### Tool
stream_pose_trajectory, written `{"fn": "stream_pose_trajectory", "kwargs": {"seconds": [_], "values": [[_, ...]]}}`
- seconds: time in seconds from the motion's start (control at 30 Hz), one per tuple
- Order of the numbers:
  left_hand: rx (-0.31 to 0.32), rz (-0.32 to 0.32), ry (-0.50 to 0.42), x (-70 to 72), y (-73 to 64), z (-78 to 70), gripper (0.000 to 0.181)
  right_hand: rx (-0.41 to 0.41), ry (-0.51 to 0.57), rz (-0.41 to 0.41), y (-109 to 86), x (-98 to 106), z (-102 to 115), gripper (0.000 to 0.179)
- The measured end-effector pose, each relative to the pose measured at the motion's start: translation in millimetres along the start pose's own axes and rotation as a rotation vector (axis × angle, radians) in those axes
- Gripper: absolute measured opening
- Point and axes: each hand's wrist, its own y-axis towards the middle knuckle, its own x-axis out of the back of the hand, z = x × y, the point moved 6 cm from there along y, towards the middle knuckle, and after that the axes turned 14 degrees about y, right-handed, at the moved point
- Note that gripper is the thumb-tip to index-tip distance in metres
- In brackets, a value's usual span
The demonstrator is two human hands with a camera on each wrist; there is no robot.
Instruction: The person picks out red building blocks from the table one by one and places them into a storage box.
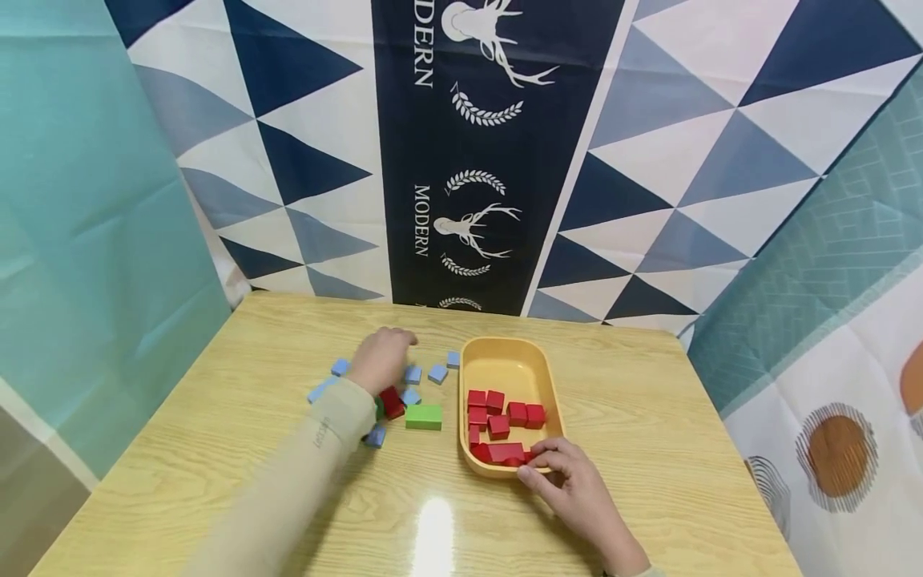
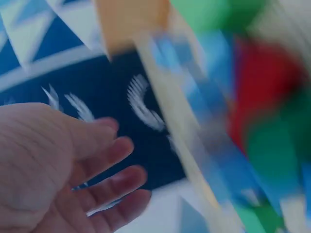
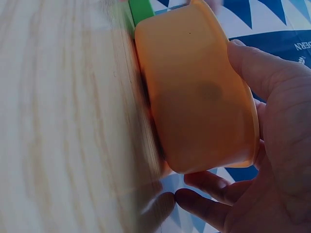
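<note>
My left hand (image 1: 381, 359) hovers over scattered blocks left of the container, its fingers loosely bent. Nothing shows between those fingers (image 2: 119, 187) in the left wrist view. Near that hand lie several small blue blocks (image 1: 437, 373), a dark red block (image 1: 392, 403) and a light green block (image 1: 423, 417); the forearm hides part of the pile. A yellow-orange plastic container (image 1: 505, 346) holds several red blocks (image 1: 498, 426) in its nearer half. With thumb and fingers, my right hand (image 1: 573, 489) grips this container at its near right corner.
The wooden table (image 1: 620, 385) ends at a patterned cloth backdrop (image 1: 461, 240). Teal cloth (image 1: 94, 200) hangs at the left, and another patterned cloth (image 1: 836, 401) at the right.
</note>
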Motion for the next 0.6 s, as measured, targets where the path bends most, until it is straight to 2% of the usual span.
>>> {"fn": "stream_pose_trajectory", "kwargs": {"seconds": [0.1, 0.2, 0.33, 0.5, 0.6], "values": [[-0.006, 0.112, 0.024, -13.3, 1.7, 27.5, 0.043, -0.015, 0.007, -0.001, 0.9, 0.7, -0.1, 0.015], [-0.061, 0.171, 0.055, -24.7, 3.3, 38.7, 0.033, -0.033, 0.010, 0.003, 0.4, 0.6, -1.5, 0.015], [-0.093, 0.186, 0.061, -33.2, 6.5, 45.0, 0.028, -0.055, 0.017, 0.003, 0.5, 0.4, -2.8, 0.016], [-0.046, 0.205, -0.046, -42.4, 8.2, 54.6, 0.025, -0.056, 0.021, 0.000, 0.2, 0.1, -2.9, 0.016], [-0.015, 0.211, -0.079, -47.5, 8.8, 61.3, 0.022, -0.040, 0.020, -0.001, 0.2, 0.0, -2.5, 0.016]]}}
